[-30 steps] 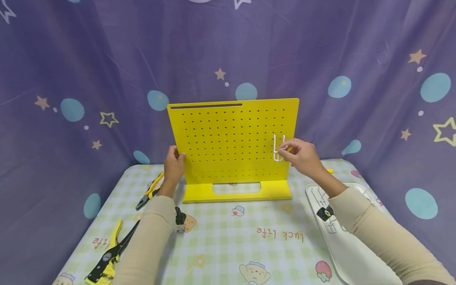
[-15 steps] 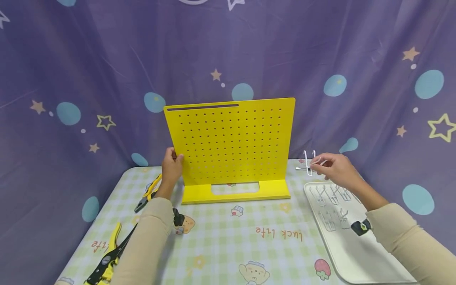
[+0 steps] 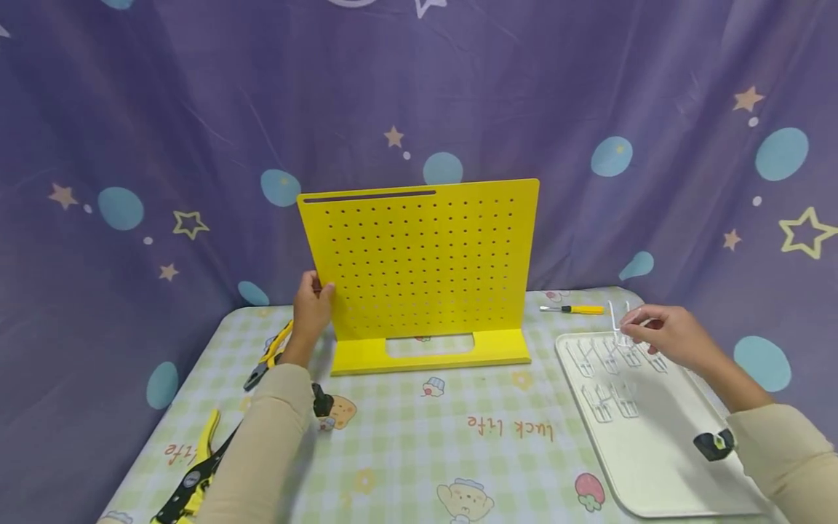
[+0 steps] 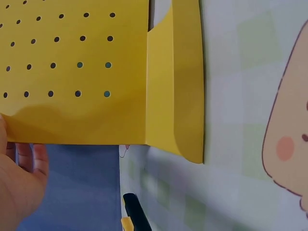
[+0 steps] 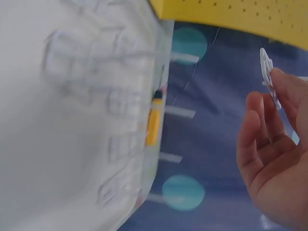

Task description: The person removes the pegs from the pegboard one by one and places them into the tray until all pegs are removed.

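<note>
A yellow pegboard (image 3: pixel 419 255) stands upright on its base on the table. My left hand (image 3: pixel 310 309) grips its left edge, thumb in front and fingers behind, as the left wrist view also shows. Over the far end of a white tray (image 3: pixel 681 466), my right hand (image 3: pixel 671 336) pinches a white pegboard hook (image 3: pixel 612 314) between thumb and fingertips. That hook (image 5: pixel 265 67) is seen nearly edge-on in the right wrist view. Several similar hooks (image 3: pixel 602 404) lie in the tray below, with their prongs sticking up.
A screwdriver (image 3: pixel 583 310) with a yellow handle lies behind the tray. To the left are pliers (image 3: pixel 271 353), partly hidden by the left arm, and a yellow-and-black wire stripper (image 3: pixel 190 480). A purple curtain (image 3: pixel 419 87) hangs behind the checked tablecloth (image 3: pixel 406 451).
My right hand has moved away from the pegboard's right side, rightward and down to above the tray, carrying the hook with it. The left hand keeps its grip on the board.
</note>
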Motion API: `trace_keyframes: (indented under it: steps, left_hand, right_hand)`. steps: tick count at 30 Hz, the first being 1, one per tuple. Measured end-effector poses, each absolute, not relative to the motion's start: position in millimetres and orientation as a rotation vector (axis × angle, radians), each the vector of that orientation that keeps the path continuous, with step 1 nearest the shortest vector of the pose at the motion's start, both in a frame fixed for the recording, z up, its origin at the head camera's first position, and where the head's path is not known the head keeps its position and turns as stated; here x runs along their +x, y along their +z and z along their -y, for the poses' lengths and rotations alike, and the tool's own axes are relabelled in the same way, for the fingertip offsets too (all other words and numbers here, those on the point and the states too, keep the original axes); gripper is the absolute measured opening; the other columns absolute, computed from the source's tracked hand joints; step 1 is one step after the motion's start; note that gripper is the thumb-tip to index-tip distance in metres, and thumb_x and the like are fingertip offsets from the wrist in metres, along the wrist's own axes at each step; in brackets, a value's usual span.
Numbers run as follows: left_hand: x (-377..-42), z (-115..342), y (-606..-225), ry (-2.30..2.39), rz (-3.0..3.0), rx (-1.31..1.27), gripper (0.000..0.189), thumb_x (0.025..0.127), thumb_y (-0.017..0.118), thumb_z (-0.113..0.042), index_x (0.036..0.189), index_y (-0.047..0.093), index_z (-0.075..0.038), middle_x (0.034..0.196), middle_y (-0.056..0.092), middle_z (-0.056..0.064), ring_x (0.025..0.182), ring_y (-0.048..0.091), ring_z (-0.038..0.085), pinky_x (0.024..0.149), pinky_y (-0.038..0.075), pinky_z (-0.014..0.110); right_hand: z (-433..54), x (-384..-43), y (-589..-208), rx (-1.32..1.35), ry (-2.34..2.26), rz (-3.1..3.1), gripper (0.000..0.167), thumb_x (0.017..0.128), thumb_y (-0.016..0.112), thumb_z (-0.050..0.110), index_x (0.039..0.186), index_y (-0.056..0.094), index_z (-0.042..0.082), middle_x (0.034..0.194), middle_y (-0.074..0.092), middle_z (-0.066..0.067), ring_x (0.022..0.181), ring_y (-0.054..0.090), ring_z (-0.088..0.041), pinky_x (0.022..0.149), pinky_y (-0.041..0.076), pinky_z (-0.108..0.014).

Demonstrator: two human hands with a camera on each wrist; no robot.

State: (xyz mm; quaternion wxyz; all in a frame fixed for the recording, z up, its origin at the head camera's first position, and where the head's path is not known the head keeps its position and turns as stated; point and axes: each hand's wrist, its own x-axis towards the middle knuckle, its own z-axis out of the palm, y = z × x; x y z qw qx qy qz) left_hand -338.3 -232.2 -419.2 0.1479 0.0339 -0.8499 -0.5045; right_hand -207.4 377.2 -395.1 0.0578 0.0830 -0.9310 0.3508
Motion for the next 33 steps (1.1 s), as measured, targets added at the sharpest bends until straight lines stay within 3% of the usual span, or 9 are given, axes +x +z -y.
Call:
trace_keyframes:
  steps: [6, 12, 19, 29, 33]
  left_hand:
    - [-337.7, 232.5, -420.0, -1.460, 2.454, 0.088, 0.034, 0.108, 0.047, -0.027, 0.136, 0.042, -0.008, 0.129, 0.055, 0.019, 0.119, 0.058, 0.034, 0.099, 0.049, 0.048]
    - [-337.8, 233.3, -419.6, -1.479, 2.437, 0.080, 0.033, 0.107, 0.048, -0.025, 0.134, 0.043, -0.007, 0.126, 0.055, 0.020, 0.115, 0.058, 0.035, 0.096, 0.049, 0.046]
    - [-337.5, 234.2, -418.1, -1.507, 2.434, 0.073, 0.033, 0.108, 0.048, -0.027, 0.134, 0.042, -0.008, 0.127, 0.055, 0.019, 0.113, 0.058, 0.033, 0.095, 0.049, 0.043]
    - [-339.8, 235.1, -419.1, -1.484, 2.435, 0.082, 0.032, 0.108, 0.048, -0.026, 0.134, 0.043, -0.007, 0.127, 0.055, 0.019, 0.116, 0.058, 0.034, 0.096, 0.049, 0.045]
    - [-342.4, 235.6, -420.9, -1.480, 2.439, 0.077, 0.032, 0.108, 0.048, -0.026, 0.133, 0.043, -0.008, 0.127, 0.055, 0.019, 0.116, 0.058, 0.033, 0.096, 0.050, 0.044]
  right_hand:
    - [-403.4, -194.7, -406.2, 0.244, 1.035, 2.895, 0.018, 0.095, 0.072, 0.021, 0.101, 0.074, 0.004, 0.082, 0.072, 0.007, 0.062, 0.062, -0.012, 0.056, 0.053, -0.029]
    - [-421.8, -184.1, -421.8, 0.205, 0.989, 3.016, 0.019, 0.096, 0.070, 0.026, 0.102, 0.074, 0.009, 0.084, 0.074, 0.005, 0.069, 0.061, -0.007, 0.059, 0.054, -0.027]
    - [-435.0, -175.5, -448.3, 0.333, 1.035, 3.015, 0.003, 0.094, 0.071, 0.018, 0.092, 0.073, 0.016, 0.076, 0.066, 0.011, 0.064, 0.057, -0.004, 0.053, 0.049, -0.026]
    - [-438.7, -173.1, -472.6, 0.430, 1.094, 3.032, 0.007, 0.093, 0.072, 0.015, 0.087, 0.070, 0.017, 0.068, 0.058, 0.010, 0.052, 0.047, -0.001, 0.046, 0.042, -0.024]
    - [-438.7, -171.6, -479.3, 0.497, 1.028, 2.992, 0.010, 0.091, 0.074, 0.013, 0.084, 0.071, 0.020, 0.070, 0.060, 0.014, 0.059, 0.048, 0.002, 0.053, 0.040, -0.022]
